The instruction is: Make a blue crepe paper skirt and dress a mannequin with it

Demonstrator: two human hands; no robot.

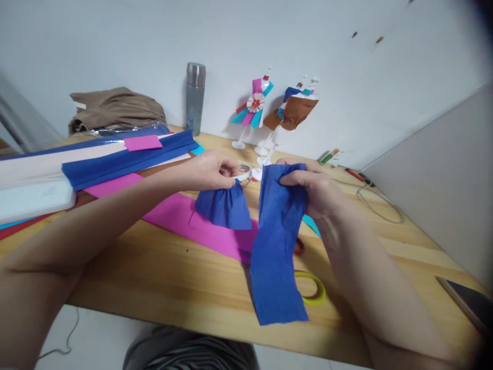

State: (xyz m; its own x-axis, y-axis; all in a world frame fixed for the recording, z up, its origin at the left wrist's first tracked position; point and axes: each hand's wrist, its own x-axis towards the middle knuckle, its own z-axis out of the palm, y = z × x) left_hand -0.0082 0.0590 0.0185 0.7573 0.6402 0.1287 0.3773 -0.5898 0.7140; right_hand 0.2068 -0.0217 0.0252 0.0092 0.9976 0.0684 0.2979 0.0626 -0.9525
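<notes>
My left hand (217,169) is closed on the gathered top of a blue crepe paper piece (225,208), which fans out in pleats below the fingers. Just beyond those fingertips shows a white ring-like roll (243,174), partly hidden. A longer blue crepe paper strip (278,246) hangs from my right hand (308,185), pinched between thumb and fingers near its top corner. Beneath both pieces, a magenta paper sheet (181,218) lies flat on the wooden table. The right strip partly covers a yellow tape roll (318,289) and a red ring (299,246).
Paper-decorated stands (256,103) and brown-and-blue ones (298,110) rise at the back beside a grey thermos (195,97). Folded blue paper (131,159), a white box (36,199) and brown cloth (117,110) lie left. A cable (379,205) and dark tablet-like object (468,300) are right.
</notes>
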